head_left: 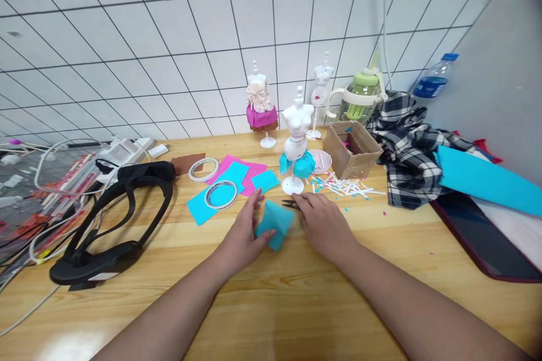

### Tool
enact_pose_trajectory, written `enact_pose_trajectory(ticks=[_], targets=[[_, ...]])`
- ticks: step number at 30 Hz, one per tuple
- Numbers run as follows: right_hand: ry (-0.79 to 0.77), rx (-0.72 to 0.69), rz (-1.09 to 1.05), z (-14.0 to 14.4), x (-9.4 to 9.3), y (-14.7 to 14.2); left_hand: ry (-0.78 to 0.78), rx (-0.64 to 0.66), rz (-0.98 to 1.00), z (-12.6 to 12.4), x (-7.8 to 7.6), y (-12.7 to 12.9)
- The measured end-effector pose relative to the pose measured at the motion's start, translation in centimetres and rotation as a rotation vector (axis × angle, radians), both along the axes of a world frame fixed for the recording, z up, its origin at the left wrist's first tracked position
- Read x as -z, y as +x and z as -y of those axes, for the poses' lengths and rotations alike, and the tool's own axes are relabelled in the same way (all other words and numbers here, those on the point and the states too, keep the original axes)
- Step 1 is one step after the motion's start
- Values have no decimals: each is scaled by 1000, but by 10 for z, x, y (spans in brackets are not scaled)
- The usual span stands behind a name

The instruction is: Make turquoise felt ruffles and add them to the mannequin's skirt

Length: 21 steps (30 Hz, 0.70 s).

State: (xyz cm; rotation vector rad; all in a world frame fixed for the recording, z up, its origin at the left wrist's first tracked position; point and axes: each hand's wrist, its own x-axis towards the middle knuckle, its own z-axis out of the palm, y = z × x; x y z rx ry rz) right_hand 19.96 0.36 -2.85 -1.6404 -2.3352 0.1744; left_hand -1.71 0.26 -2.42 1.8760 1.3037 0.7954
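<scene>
Fingers (253,203) of both hands around the teal paper piece (274,222).

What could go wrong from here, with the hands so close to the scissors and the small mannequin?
The right hand rests by the small scissors; a finger might catch the blades. The left hand pinches the teal paper piece, which may crease or tear. The mannequin stands just beyond the fingers and could tip if bumped.

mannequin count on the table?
3: nearest mannequin with teal skirt, before the hands; pink-skirted mannequin by the wall; bare mannequin beside the green cup.
</scene>
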Motion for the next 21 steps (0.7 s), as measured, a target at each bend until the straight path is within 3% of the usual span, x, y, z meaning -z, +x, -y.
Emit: enact_pose_trajectory(ticks=[2, 4, 7, 10, 13, 17, 21], targets=[[64, 1, -51, 5, -7, -2, 200, 21, -227, -2, -2, -6], [75, -93, -99, 13, -13, -9, 295, 115, -363, -3, -7, -13], [3, -322, -106, 29, -14, -24, 314, 273, -450, -2, -13, -19], [-52, -429, -49, 34, -9, -30, 287, 393, -510, -1, -16, -19], [-63, -434, 22, 27, -8, -22, 269, 411, -565, -1, -17, -17], [-54, -312, 9, 17, -12, -11, 259, 416, -579, 2, -15, -12], [-53, -344, -41, 21, -12, -17, 270, 421, -573, 6, -15, -7]])
